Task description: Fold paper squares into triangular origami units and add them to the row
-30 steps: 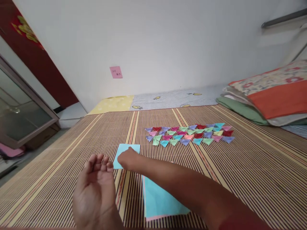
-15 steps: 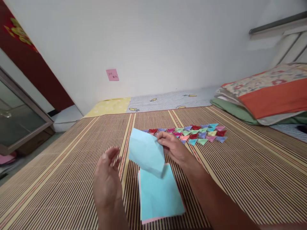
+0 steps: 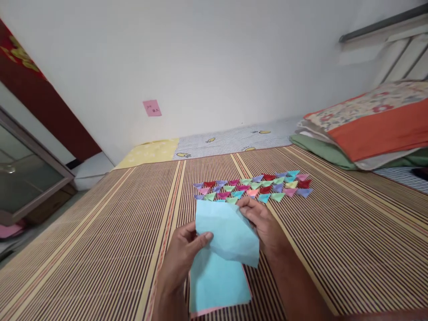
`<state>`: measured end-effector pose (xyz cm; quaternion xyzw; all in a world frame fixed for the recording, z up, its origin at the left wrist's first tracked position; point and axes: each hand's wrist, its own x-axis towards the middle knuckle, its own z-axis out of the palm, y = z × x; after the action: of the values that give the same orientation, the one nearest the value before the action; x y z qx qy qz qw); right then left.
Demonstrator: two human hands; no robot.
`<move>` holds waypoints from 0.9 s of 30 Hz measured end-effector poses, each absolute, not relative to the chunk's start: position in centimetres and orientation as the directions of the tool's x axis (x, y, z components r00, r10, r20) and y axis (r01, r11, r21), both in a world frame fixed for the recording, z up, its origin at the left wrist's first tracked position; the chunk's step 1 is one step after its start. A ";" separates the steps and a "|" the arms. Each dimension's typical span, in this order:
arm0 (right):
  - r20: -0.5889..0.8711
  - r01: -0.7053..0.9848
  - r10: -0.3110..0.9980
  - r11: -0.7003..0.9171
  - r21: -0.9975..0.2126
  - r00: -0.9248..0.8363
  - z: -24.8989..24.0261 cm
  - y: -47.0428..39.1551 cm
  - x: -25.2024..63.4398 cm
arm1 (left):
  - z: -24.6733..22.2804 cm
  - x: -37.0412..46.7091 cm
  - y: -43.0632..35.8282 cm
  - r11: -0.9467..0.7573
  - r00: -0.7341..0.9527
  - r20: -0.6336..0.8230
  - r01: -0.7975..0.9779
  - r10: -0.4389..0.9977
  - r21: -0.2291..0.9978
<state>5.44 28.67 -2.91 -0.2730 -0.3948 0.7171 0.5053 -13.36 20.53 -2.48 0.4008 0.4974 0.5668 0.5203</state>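
Over the paper stack, a blue sheet was held up, hiding the stack's far edge. The left hand pinched its left edge, thumb in front; the right hand gripped its upper right edge (some fingers were hidden behind the paper). On both sides of the stack the striped mat spread wide, leaving elbow room; its far edge met a checked cloth well beyond the stack. Rows of folded paper pieces stood in the way beyond the stack, mostly rightward. Bedding lay piled farther off, to the stack's right.
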 end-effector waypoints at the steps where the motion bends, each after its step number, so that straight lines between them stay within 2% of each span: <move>1: 0.015 -0.519 0.950 -0.157 -0.841 -0.312 -3.0 28.7 5.5 | -2.5 -13.1 20.6 0.035 -0.154 -0.069 -0.214 0.986 0.976; 4: 0.048 -0.511 0.956 -0.112 -0.852 -0.289 -3.6 28.9 5.7 | -2.6 -12.6 20.8 0.000 -0.243 -0.068 -0.270 0.968 0.963; 8: 0.035 -0.452 0.910 -0.171 -0.875 -0.413 -4.5 29.3 6.2 | -2.8 -12.1 20.9 -0.049 -0.308 -0.048 -0.299 0.950 0.953; 11: 0.046 -0.436 0.898 -0.167 -0.884 -0.438 -4.5 29.3 6.3 | -2.6 -11.8 20.9 -0.051 -0.318 -0.064 -0.341 0.946 0.939; 19: 0.081 -0.395 0.946 -0.052 -0.917 -0.314 -4.3 29.7 6.7 | -2.1 -11.0 21.1 -0.052 -0.340 -0.138 -0.494 0.930 0.868; 27: 0.079 -0.401 0.969 -0.023 -0.916 -0.235 -4.2 30.2 7.5 | -2.9 -12.1 21.3 -0.126 -0.321 -0.054 -0.515 0.946 0.848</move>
<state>7.45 30.17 -4.24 -0.3138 -0.4523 0.6426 0.5329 -12.06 21.33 -2.91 0.2635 0.4084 0.7025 0.5199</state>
